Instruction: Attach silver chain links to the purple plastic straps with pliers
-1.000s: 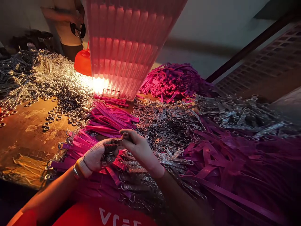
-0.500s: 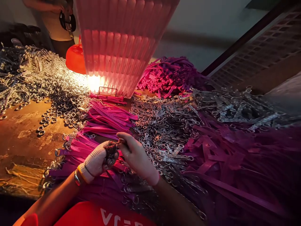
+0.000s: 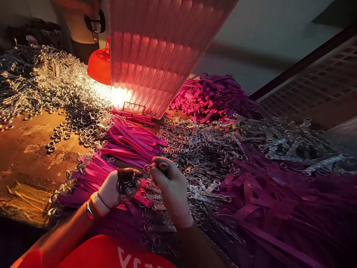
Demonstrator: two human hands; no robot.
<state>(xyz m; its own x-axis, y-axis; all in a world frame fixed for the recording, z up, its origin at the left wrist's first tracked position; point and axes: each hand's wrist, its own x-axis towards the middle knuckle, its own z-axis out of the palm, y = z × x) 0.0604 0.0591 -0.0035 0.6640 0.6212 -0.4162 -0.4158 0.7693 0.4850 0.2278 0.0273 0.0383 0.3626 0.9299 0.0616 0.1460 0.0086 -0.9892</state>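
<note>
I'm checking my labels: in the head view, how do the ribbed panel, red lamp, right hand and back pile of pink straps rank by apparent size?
Ribbed panel
Back strap pile
Right hand
Red lamp

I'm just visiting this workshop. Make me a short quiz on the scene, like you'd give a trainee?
1. Multiple choice: What does the left hand hold in its palm?
A) a blue cup
B) a cluster of dark metal rings
C) a wooden brush

2. True or false: In the picture, the red domed lamp appears right of the ribbed translucent panel.

3. Fill in the colour: The long flat strips on the table just in front of the panel are ____.

Key: 1 B; 2 false; 3 pink
</note>
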